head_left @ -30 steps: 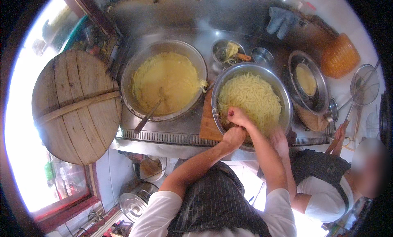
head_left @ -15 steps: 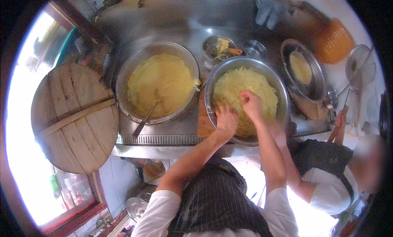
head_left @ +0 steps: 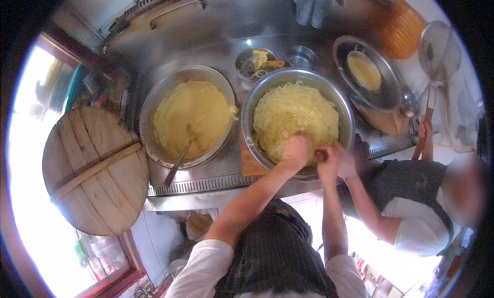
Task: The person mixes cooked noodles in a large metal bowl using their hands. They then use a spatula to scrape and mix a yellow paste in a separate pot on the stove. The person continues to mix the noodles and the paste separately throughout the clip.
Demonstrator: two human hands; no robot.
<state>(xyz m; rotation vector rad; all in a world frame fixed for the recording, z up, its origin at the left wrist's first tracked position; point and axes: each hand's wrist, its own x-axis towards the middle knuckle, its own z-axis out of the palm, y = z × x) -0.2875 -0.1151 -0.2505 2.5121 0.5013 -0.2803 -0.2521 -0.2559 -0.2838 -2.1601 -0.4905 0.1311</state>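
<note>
A large steel basin [head_left: 248,128] holds a heap of thin pale-yellow strands [head_left: 296,110], like noodles or shredded potato. My left hand [head_left: 296,150] is in the strands at the near side, its fingers blurred and partly hidden. At the near right rim is my right hand [head_left: 327,161], with curled fingers; what they hold, if anything, I cannot make out. A co-worker's hand [head_left: 346,163] reaches in right beside it, close or touching. The basin stands partly over a wooden board [head_left: 252,163].
Left stands a wide pan [head_left: 146,138] of yellow batter, with a ladle [head_left: 177,164] in it. A round wooden lid [head_left: 95,169] leans farther left. Behind are a small bowl [head_left: 242,66] and a steel cup [head_left: 301,57]. The co-worker [head_left: 411,195] holds a long-handled strainer [head_left: 431,100].
My right hand has moved from above the middle of the strands to the near right rim, beside the co-worker's hand. My left hand, earlier spread on the strands, has shifted slightly right. The view has shifted.
</note>
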